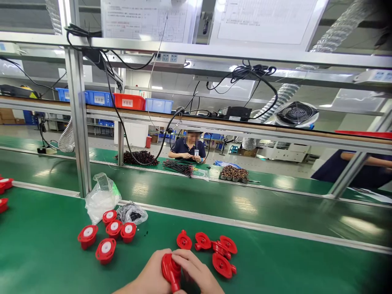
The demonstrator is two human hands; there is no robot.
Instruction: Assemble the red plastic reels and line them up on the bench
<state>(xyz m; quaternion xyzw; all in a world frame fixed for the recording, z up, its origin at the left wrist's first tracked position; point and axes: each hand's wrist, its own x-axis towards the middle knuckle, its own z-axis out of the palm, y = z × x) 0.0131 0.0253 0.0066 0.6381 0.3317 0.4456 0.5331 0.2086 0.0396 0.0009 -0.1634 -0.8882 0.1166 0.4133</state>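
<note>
At the bottom middle, a red plastic pump casing (170, 269) with a short spout pointing down is held between my two hands, just above the green worktop (55, 228). My left hand (151, 273) is closed around its left side. The fingers of my right hand (197, 271) are bent over its top and right side. Beyond my right hand lie several loose red pump covers (222, 264) with side spouts. To the left of my hands stand several red round housings (105, 250) with white discs in their middles.
Behind the housings lie a clear plastic bag (102, 198) and a bag of small dark parts (133, 214). A green conveyor belt (196, 192) runs across. Metal posts (80, 122) carry a shelf with bins and hanging cables (254, 73). A co-worker (186, 149) sits opposite.
</note>
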